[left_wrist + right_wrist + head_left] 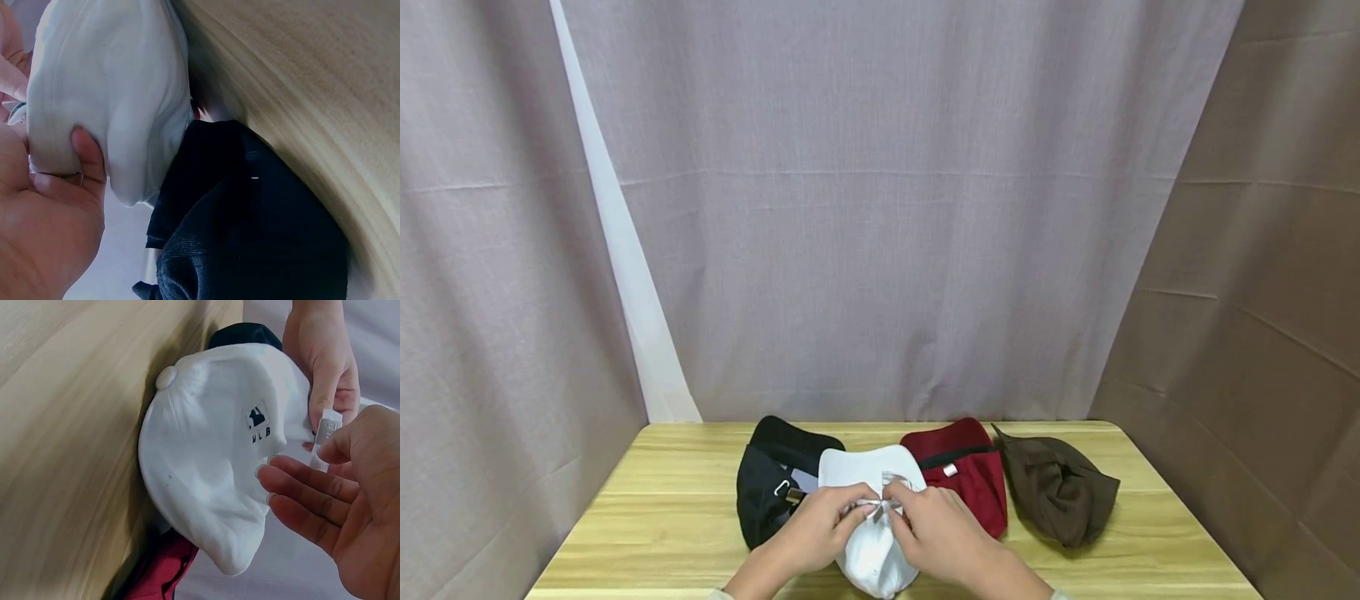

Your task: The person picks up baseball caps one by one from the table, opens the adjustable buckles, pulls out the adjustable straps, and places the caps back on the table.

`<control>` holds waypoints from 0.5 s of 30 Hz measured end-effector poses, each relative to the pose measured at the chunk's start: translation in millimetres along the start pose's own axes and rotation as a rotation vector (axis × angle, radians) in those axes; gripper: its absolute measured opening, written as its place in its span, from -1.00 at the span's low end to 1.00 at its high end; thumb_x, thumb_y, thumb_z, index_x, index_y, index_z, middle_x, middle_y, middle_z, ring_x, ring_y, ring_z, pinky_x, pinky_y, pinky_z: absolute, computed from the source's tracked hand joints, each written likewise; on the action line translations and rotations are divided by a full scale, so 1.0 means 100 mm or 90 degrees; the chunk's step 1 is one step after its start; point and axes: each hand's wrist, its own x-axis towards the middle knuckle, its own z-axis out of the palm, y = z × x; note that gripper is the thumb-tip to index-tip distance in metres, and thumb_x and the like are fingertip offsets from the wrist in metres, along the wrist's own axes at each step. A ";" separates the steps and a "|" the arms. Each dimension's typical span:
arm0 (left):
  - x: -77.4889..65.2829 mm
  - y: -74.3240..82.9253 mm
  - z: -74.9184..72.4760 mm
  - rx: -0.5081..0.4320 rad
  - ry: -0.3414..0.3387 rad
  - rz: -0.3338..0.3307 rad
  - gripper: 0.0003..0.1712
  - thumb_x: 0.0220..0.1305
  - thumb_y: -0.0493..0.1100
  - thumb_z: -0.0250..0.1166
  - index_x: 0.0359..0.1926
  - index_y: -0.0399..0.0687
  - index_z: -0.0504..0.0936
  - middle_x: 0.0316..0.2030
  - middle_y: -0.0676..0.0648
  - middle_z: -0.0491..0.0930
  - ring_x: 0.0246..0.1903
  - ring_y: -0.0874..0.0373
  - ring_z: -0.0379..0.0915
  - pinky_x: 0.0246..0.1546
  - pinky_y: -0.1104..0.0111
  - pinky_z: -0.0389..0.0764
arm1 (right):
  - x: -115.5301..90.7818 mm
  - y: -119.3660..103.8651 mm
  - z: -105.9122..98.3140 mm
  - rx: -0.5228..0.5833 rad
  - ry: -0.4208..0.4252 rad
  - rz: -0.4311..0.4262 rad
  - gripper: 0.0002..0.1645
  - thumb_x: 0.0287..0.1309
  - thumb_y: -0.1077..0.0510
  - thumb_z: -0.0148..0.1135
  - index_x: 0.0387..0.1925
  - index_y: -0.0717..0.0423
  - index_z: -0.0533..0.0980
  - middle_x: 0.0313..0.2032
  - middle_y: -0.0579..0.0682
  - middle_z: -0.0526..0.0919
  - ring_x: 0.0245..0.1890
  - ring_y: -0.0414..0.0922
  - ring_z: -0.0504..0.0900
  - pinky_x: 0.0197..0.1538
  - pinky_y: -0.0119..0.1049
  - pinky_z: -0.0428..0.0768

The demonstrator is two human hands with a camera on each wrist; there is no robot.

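Observation:
A white baseball cap (856,465) lies at the front middle of the table, its back toward me and its brim pointing away. Black MLB lettering shows inside a small mark on its cloth (258,419) in the right wrist view. My left hand (822,518) grips the cap's back edge, with one fingertip pressed on the white cloth in the left wrist view. Close beside it, my right hand (942,527) pinches the cap's white strap at a small silver buckle (327,430). Its other fingers are spread near the cloth.
A black cap (758,504) with a metal buckle lies to the left, partly behind the white one. To the right are a dark red cap (981,487) and a crumpled brown hat (1060,492). The wooden table (647,500) ends at grey curtains (880,250).

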 end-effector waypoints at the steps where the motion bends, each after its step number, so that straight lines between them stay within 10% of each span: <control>1: 0.00 0.00 0.00 0.001 0.001 0.002 -0.79 0.63 0.05 0.15 -0.08 0.29 0.73 -0.14 0.21 0.80 -0.26 0.49 0.52 -0.22 0.49 0.55 | 0.01 -0.01 0.00 -0.002 0.002 -0.005 -0.88 0.38 0.14 0.31 -0.09 0.00 0.64 -0.69 -0.35 0.48 -0.64 -0.47 0.37 -0.55 -0.49 0.34; 15: 0.01 0.00 -0.01 -0.005 0.000 -0.003 -0.78 0.64 0.07 0.14 -0.07 0.32 0.73 -0.11 0.22 0.80 -0.20 0.49 0.57 -0.19 0.47 0.58 | 0.04 -0.03 0.00 -0.008 -0.006 0.000 -0.95 0.39 0.15 0.30 -0.26 -0.03 0.59 -0.68 -0.35 0.46 -0.62 -0.47 0.38 -0.52 -0.51 0.32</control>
